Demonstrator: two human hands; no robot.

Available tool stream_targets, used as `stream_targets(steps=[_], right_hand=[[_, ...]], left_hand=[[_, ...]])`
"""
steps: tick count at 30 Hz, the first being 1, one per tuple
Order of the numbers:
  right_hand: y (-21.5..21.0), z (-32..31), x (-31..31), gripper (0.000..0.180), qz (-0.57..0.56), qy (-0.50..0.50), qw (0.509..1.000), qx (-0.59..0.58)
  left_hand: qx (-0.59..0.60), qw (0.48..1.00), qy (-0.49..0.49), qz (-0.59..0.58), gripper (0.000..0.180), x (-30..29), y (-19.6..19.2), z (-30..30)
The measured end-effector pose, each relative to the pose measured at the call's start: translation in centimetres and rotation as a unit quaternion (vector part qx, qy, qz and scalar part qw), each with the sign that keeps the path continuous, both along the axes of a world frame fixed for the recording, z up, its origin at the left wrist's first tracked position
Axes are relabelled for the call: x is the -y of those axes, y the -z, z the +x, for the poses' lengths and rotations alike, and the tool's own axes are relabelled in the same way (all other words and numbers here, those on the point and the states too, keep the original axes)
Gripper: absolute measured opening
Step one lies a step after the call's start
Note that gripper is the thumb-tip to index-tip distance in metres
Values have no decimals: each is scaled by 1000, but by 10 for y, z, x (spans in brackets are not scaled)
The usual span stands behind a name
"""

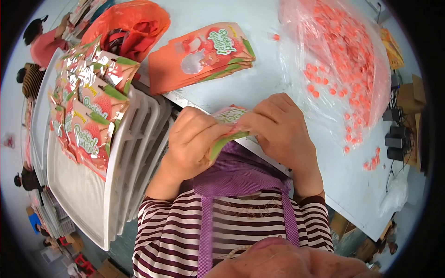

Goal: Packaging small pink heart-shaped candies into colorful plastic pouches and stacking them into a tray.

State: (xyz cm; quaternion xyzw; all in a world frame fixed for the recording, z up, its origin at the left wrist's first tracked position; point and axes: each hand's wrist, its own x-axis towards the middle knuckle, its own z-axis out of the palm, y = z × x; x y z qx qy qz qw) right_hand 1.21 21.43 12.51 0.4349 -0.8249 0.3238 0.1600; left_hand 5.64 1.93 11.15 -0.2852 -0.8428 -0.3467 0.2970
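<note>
Both my hands close around one small snack pouch [230,116], red and green with a cartoon print, held just above the table's near edge. My left hand [192,139] grips its lower left side, and my right hand [278,125] pinches its top right corner. Most of the pouch is hidden by my fingers. A stack of flat empty pouches [204,55] of the same kind lies on the table beyond my hands. To the right, a clear plastic bag [343,60] holds many small orange-red candies.
A white plastic crate [116,176] on my left holds several filled pouches [88,111] standing in rows. An orange plastic bag [130,23] lies at the back. Loose candies [371,162] dot the pale table [278,78]. Other people work at far left.
</note>
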Motion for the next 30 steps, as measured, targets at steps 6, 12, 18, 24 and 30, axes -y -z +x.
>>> stream_targets(steps=[6, 12, 18, 24, 30], right_hand=[[4, 9, 7, 20, -1, -13, 998, -56], [-3, 5, -2, 19, -52, -36, 994, 93], [-12, 17, -6, 13, -87, -64, 991, 76], [-11, 20, -16, 19, -187, -108, 967, 133], [0, 0, -18, 34, -300, -78, 941, 134]], left_hand=[[35, 998, 32, 41, 32, 5, -3, 11], [60, 995, 25, 79, 24, 23, -12, 26], [150, 977, 77, 130, 28, 46, -9, 42], [323, 898, 261, 146, 56, 46, 24, 62], [271, 877, -299, 261, 23, 98, -3, 134]])
